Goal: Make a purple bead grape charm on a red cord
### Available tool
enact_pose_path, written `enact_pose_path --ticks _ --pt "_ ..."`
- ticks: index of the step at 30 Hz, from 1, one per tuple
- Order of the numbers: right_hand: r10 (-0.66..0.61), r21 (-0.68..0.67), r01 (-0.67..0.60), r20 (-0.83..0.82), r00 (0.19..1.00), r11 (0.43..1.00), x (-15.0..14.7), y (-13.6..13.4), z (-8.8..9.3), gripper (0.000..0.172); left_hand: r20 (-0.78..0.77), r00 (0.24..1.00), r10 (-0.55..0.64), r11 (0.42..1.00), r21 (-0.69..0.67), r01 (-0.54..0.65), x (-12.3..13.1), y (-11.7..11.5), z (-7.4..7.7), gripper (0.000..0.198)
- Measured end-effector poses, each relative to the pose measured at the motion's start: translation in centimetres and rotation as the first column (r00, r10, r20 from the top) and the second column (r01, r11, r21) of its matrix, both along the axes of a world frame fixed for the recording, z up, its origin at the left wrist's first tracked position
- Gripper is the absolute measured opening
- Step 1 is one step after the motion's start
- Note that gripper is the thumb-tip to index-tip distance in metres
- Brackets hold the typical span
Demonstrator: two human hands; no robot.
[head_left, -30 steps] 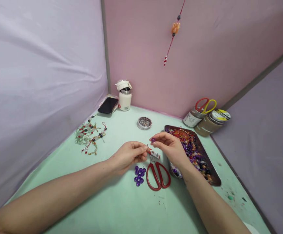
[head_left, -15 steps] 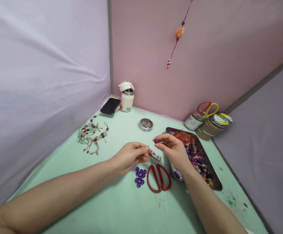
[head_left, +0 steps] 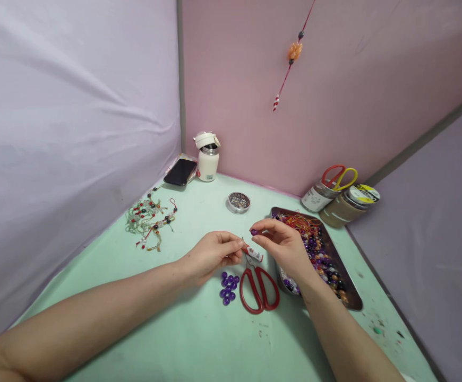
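Note:
A round purple bead (head_left: pixel 254 232) is pinched between the thumb and fingertips of my right hand (head_left: pixel 281 241). Just left of it, my left hand (head_left: pixel 217 252) is closed in a pinch, and whatever its fingertips hold is too small to make out. The two hands are close but apart. Below my left hand lie several loose purple beads (head_left: pixel 228 289) in a cluster. Beside them are scissors (head_left: pixel 259 292) with red handles, lying on the table. A small red and white tube (head_left: pixel 255 253) sits at the scissors' far end, between the hands.
On the right stands a metal tray (head_left: pixel 352 289) of mixed beads and cords. Behind are a round tin (head_left: pixel 238 202) of small metal bits, a white bottle (head_left: pixel 207 164), a phone (head_left: pixel 180 172) and two jars (head_left: pixel 316 199). Beaded strings (head_left: pixel 147 212) lie left; a beaded cord (head_left: pixel 294 51) hangs above.
Almost nothing differs. Both hands keep their pinches, and the view has shifted very slightly.

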State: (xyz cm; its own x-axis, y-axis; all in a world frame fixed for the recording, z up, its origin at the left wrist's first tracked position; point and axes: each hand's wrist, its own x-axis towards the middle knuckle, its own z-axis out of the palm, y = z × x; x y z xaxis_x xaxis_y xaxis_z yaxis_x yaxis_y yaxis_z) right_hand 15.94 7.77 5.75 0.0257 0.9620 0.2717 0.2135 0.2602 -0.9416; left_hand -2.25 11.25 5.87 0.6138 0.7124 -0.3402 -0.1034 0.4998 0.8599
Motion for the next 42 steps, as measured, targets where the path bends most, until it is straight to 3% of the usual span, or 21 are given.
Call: enact_pose_path --ticks 14,20,29,33,36,42 --pt "0.038 -0.028 -0.035 0.082 0.996 0.999 -0.2 -0.2 0.1 0.019 -0.015 0.999 -0.033 0.997 0.065 0.034 0.1 0.3 -0.9 0.028" --pt "0.074 -0.110 -0.063 0.104 0.992 0.992 -0.2 -0.3 0.2 0.017 0.028 0.999 -0.027 0.999 0.028 0.026 0.1 0.3 -0.8 0.028" --pt "0.143 -0.069 -0.134 0.150 0.978 0.989 -0.4 -0.2 0.4 0.014 0.113 0.992 -0.060 0.998 -0.020 0.063 0.1 0.4 -1.1 0.027" --pt "-0.026 -0.111 0.023 -0.025 0.999 0.993 -0.3 0.1 0.3 0.026 0.188 0.978 0.090 0.995 -0.047 -0.083 0.2 0.8 -1.4 0.026" --pt "-0.170 -0.163 0.145 -0.152 0.974 0.976 -0.3 0.3 0.1 0.021 0.239 0.945 0.223 0.975 -0.053 -0.217 0.3 1.3 -1.8 0.027" --pt "-0.093 -0.341 0.025 -0.184 0.978 0.940 -2.3 -0.1 -0.5 0.025 0.238 0.926 0.292 0.956 -0.036 -0.292 0.5 1.5 -2.2 0.029"
